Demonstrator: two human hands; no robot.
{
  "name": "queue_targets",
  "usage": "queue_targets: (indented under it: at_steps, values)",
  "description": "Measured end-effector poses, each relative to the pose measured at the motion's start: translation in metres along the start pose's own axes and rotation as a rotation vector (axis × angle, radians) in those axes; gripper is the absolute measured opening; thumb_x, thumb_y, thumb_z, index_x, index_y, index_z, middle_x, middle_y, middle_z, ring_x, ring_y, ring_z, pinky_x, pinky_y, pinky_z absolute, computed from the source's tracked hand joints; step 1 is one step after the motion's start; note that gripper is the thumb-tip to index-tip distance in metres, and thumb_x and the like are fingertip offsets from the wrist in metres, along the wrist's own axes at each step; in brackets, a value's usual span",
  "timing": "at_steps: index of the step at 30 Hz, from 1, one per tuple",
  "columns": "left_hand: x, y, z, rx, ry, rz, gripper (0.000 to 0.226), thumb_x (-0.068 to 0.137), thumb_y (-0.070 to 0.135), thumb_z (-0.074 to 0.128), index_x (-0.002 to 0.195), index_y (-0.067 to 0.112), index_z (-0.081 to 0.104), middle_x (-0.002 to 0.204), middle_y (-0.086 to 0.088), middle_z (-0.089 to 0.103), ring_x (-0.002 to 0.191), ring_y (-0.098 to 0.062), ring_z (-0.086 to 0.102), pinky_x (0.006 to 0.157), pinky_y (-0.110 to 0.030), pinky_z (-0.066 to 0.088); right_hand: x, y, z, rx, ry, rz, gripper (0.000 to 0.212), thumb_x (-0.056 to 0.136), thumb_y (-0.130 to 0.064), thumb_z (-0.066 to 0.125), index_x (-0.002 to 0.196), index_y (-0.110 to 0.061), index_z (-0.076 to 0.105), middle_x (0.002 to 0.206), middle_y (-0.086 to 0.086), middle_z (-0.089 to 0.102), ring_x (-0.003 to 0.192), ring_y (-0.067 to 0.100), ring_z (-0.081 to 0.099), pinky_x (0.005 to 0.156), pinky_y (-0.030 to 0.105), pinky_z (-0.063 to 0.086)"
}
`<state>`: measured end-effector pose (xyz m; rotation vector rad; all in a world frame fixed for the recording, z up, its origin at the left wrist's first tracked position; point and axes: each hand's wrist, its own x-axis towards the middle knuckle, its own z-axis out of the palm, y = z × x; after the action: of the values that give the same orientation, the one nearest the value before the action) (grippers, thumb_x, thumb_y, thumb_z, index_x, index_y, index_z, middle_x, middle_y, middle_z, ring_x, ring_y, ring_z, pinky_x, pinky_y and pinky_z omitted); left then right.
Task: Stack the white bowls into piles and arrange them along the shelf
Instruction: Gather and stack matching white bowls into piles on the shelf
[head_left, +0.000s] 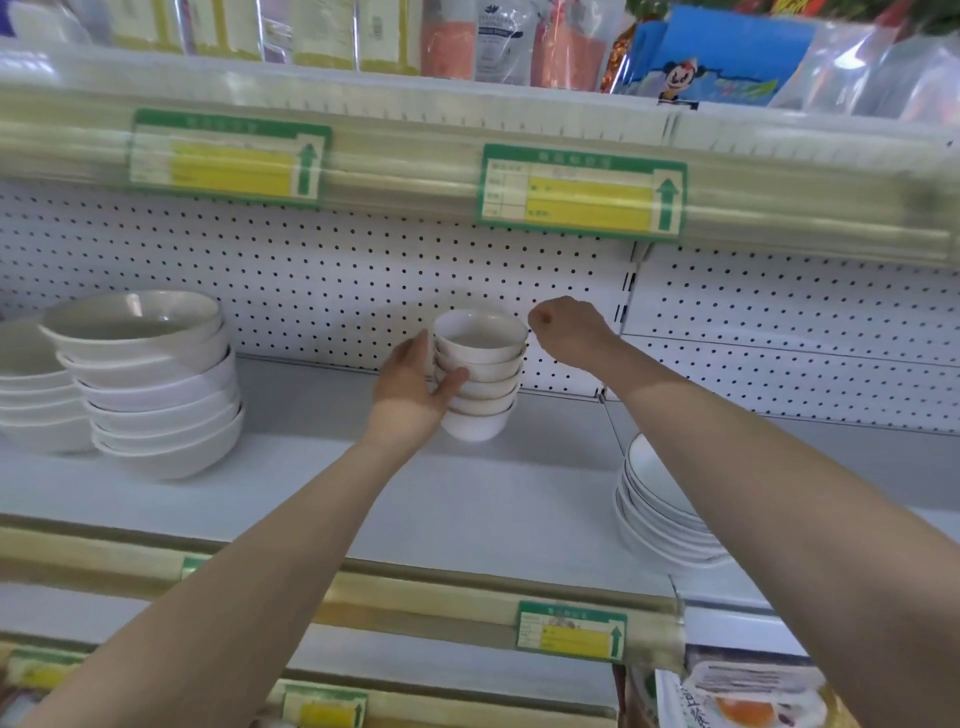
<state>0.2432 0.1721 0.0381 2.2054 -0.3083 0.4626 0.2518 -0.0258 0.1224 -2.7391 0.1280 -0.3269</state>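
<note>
1. small bowl stack (480, 374): five or so small white bowls, nested upright, mid-shelf (467, 499) toward the back.
2. large bowl pile (156, 384): several wide white bowls, nested and leaning, at its 9 o'clock.
3. low pile (31, 400): just beside, further toward 9 o'clock, cut off by the edge.
4. shallow bowl pile (660, 509): tilted, at 4 o'clock.

We see glossy, smooth white ceramic-looking bowls (488, 364) on a matt, painted metal shelf (467, 509). Behind, we see a perforated white back panel (337, 270); above, shiny clear plastic packets (872, 67).
</note>
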Motion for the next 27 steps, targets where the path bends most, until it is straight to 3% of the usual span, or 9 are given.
queue_targets:
  at_steps: [5, 9, 11, 14, 16, 18, 20, 23, 27]
  values:
    - [-0.013, 0.021, 0.001, -0.015, 0.235, 0.193, 0.051, 0.090, 0.026, 0.064, 0.137, 0.014, 0.049, 0.137, -0.007, 0.047, 0.126, -0.024, 0.043, 0.102, -0.026, 0.033, -0.028, 0.032, -0.021, -0.154, 0.071, -0.085, 0.032, 0.095, -0.015, 0.033, 0.067, -0.025, 0.043, 0.066, -0.005, 0.049, 0.080, 0.024, 0.043, 0.059, 0.029, 0.034]
    - [-0.027, 0.052, 0.016, -0.011, 0.211, 0.327, 0.044, 0.090, 0.025, 0.065, 0.132, 0.016, 0.056, 0.133, -0.003, 0.052, 0.122, -0.023, 0.048, 0.102, -0.031, 0.039, -0.050, 0.068, -0.045, -0.174, 0.069, -0.135, 0.032, 0.100, -0.029, 0.032, 0.107, -0.026, 0.063, 0.089, 0.004, 0.065, 0.099, 0.027, 0.047, 0.084, 0.038, 0.047]
    - [-0.037, 0.071, 0.026, -0.007, 0.155, 0.366, 0.042, 0.091, 0.028, 0.066, 0.130, 0.016, 0.058, 0.133, -0.002, 0.054, 0.122, -0.022, 0.049, 0.100, -0.029, 0.040, -0.060, 0.088, -0.055, -0.184, 0.062, -0.165, 0.034, 0.101, -0.032, 0.032, 0.111, -0.026, 0.064, 0.094, 0.005, 0.067, 0.103, 0.028, 0.050, 0.089, 0.041, 0.048]
    - [-0.057, 0.093, 0.043, -0.011, -0.025, 0.311, 0.045, 0.092, 0.037, 0.063, 0.131, 0.015, 0.059, 0.132, -0.004, 0.055, 0.123, -0.018, 0.049, 0.097, -0.020, 0.035, -0.076, 0.112, -0.069, -0.240, 0.026, -0.199, 0.033, 0.102, -0.035, 0.033, 0.098, -0.026, 0.064, 0.089, 0.001, 0.064, 0.094, 0.027, 0.053, 0.084, 0.038, 0.049]
    - [-0.074, 0.101, 0.055, -0.014, -0.155, 0.256, 0.060, 0.088, 0.059, 0.054, 0.133, 0.019, 0.058, 0.133, -0.003, 0.057, 0.123, -0.016, 0.051, 0.102, -0.024, 0.038, -0.087, 0.127, -0.074, -0.263, -0.020, -0.198, 0.038, 0.102, -0.036, 0.033, 0.069, -0.025, 0.050, 0.073, -0.003, 0.053, 0.081, 0.025, 0.049, 0.071, 0.034, 0.042]
    - [-0.093, 0.105, 0.064, -0.033, -0.241, 0.177, 0.077, 0.081, 0.076, 0.043, 0.136, 0.023, 0.055, 0.137, 0.003, 0.055, 0.125, -0.012, 0.051, 0.109, -0.032, 0.039, -0.098, 0.140, -0.076, -0.225, -0.066, -0.190, 0.043, 0.100, -0.037, 0.036, 0.062, -0.019, 0.044, 0.067, 0.002, 0.050, 0.074, 0.025, 0.048, 0.065, 0.033, 0.036]
    - [-0.115, 0.111, 0.071, -0.081, -0.289, 0.086, 0.082, 0.079, 0.079, 0.046, 0.139, 0.024, 0.051, 0.139, 0.009, 0.053, 0.126, -0.009, 0.049, 0.111, -0.032, 0.036, -0.109, 0.150, -0.075, -0.137, -0.136, -0.178, 0.044, 0.097, -0.041, 0.041, 0.072, -0.009, 0.058, 0.075, 0.011, 0.058, 0.076, 0.027, 0.053, 0.066, 0.033, 0.038]
    - [-0.143, 0.122, 0.080, -0.141, -0.320, 0.031, 0.078, 0.075, 0.074, 0.058, 0.137, 0.027, 0.053, 0.132, 0.017, 0.056, 0.122, -0.002, 0.051, 0.107, -0.025, 0.038, -0.125, 0.159, -0.074, -0.112, -0.201, -0.217, 0.041, 0.097, -0.042, 0.044, 0.076, -0.013, 0.064, 0.082, 0.006, 0.062, 0.084, 0.026, 0.057, 0.069, 0.031, 0.042]
    - [-0.163, 0.139, 0.090, -0.172, -0.272, -0.040, 0.052, 0.079, 0.049, 0.074, 0.125, 0.037, 0.052, 0.112, 0.029, 0.058, 0.106, 0.004, 0.054, 0.086, -0.003, 0.039, -0.137, 0.168, -0.066, -0.058, -0.184, -0.245, 0.032, 0.099, -0.028, 0.048, 0.116, -0.013, 0.070, 0.117, 0.008, 0.067, 0.104, 0.027, 0.062, 0.091, 0.032, 0.049]
